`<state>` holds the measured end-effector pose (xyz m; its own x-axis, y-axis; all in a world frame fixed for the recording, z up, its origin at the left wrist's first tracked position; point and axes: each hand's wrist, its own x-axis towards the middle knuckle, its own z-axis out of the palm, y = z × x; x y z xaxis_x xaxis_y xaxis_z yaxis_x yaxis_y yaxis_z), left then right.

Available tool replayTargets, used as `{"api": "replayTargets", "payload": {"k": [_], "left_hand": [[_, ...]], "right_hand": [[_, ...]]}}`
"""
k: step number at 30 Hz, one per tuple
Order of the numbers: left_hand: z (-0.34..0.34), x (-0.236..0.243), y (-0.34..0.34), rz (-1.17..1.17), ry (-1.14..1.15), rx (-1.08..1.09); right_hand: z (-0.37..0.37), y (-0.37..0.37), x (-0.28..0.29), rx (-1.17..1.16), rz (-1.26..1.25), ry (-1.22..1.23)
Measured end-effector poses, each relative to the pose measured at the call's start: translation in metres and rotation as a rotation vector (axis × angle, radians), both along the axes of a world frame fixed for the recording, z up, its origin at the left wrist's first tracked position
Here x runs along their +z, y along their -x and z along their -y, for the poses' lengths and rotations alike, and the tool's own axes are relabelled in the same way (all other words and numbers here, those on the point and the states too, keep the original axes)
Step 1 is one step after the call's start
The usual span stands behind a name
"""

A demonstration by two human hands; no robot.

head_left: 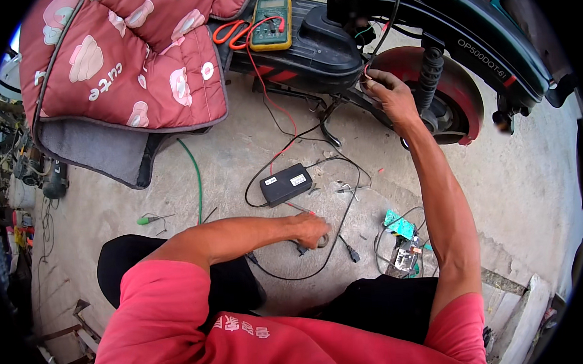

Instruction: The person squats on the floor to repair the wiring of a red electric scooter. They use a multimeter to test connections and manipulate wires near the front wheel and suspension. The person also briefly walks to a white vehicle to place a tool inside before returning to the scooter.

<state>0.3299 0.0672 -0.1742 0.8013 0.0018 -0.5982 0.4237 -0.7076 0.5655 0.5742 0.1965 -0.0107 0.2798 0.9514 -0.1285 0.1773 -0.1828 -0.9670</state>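
Partly hidden ring (323, 241), left fingers (314, 230) indistinct

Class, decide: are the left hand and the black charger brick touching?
Apart: the head view shows concrete between the left hand and the black charger brick.

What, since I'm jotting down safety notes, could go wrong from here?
1. The bare right hand appears to pinch the hanging cable; if that is live, a shock is possible.
2. The red lead trails from the multimeter lying on the scooter down to the floor; a tug might drag the multimeter off.
3. The black cable looping over the floor close to the person's legs could catch a foot.
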Motion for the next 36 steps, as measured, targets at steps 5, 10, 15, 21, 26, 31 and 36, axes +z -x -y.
{"api": "replayTargets", "payload": {"k": [5,10,15,21,26,31,36], "left_hand": [[0.017,-0.016,0.024,-0.054,-0.059,-0.048],[0.012,-0.025,0.027,-0.062,-0.046,-0.126],[-0.037,0.032,0.0,-0.173,0.021,-0.034],[-0.13,0.171,-0.021,0.227,-0.121,0.159],[-0.153,0.247,-0.037,0.504,-0.048,0.617],[-0.145,0.25,-0.043,0.629,-0.047,0.673],[-0.146,0.249,-0.051,0.691,0.153,0.663]], "right_hand": [[-0.008,0.005,-0.016,0.059,-0.036,-0.069],[-0.007,-0.001,-0.023,0.158,-0.033,-0.053],[0.011,0.004,-0.021,0.192,-0.143,-0.142],[0.033,0.009,-0.014,0.211,-0.285,-0.16],[0.053,0.015,-0.008,0.197,-0.267,-0.202],[0.067,0.025,0.0,0.167,-0.241,-0.214],[0.073,0.02,0.006,0.141,-0.183,-0.189]]}}
